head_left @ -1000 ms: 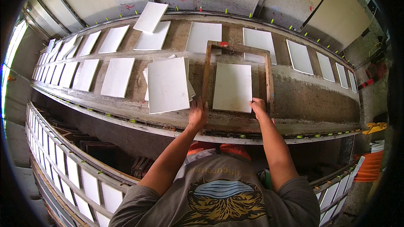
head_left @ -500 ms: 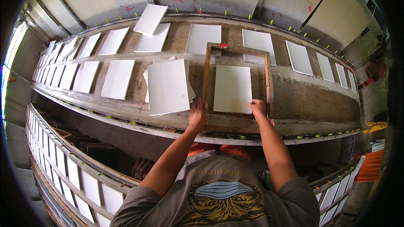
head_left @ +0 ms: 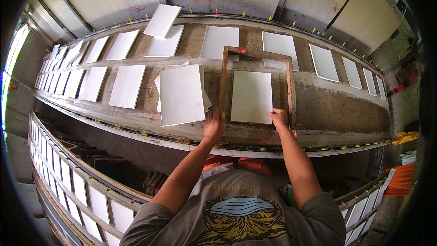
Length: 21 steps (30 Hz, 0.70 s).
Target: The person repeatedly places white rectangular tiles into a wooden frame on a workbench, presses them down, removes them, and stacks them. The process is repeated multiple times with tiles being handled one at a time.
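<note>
A white rectangular sheet (head_left: 251, 96) lies inside a worn wooden frame (head_left: 291, 95) on the long table. At the sheet's lower right corner, my right hand (head_left: 279, 119) is closed, with the thumb and fingers on its edge. My left hand (head_left: 214, 127) is beside the frame's left rail, close to the lower right corner of a stack of white sheets (head_left: 182, 95). Its fingers point away from me, the thumb apart from them. The stack's top sheet sits at an angle over the others. Whether mesh spans the frame I cannot tell.
Rows of white sheets (head_left: 127, 85) cover the long table (head_left: 337, 102), with one tilted sheet (head_left: 162, 20) overlapping another at the back. Small yellow-green clips line the table edges. A second table (head_left: 116, 191) with white sheets stands behind me at left. Yellow gloves (head_left: 405, 137) lie at right.
The stack's top sheet has shifted very slightly toward me. Both hands and the wooden frame stay in about the same place.
</note>
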Tool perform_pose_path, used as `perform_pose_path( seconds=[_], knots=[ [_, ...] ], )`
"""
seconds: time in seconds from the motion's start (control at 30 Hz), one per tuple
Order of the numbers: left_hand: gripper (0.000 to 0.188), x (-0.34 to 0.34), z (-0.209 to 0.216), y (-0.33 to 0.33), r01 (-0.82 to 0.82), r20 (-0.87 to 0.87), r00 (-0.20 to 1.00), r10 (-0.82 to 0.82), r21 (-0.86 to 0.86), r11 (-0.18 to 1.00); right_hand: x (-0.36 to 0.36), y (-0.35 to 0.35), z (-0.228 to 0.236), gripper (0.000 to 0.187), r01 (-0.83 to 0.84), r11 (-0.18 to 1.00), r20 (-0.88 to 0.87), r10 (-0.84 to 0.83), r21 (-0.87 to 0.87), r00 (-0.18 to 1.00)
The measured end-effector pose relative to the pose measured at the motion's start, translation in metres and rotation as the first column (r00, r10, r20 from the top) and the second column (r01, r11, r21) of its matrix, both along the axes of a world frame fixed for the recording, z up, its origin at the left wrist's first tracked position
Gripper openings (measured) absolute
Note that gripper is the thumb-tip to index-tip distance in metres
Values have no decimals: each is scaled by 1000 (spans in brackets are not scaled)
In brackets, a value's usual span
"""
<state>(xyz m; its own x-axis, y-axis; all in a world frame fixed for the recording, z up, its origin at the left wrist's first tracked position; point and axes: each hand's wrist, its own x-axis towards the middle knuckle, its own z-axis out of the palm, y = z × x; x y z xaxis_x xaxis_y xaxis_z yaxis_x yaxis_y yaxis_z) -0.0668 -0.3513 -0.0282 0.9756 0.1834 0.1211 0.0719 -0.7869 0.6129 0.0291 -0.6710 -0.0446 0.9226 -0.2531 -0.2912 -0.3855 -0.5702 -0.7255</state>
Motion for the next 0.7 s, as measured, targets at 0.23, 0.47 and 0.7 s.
perform_pose_path(
  seconds=[0.23,0.47,0.7],
  knots=[
    [58,1,10,-1,-7,-43,999,5,-52,999,-2,3,-3,34,-32,996,78,39,-87,996],
    [62,0,15,-1,-27,-160,987,12,-90,996,-1,3,-1,36,-63,989,59,71,-134,996],
    [60,1,15,-1,-13,-104,995,4,-83,997,-1,3,3,44,-67,981,61,79,-180,995]
  ],
)
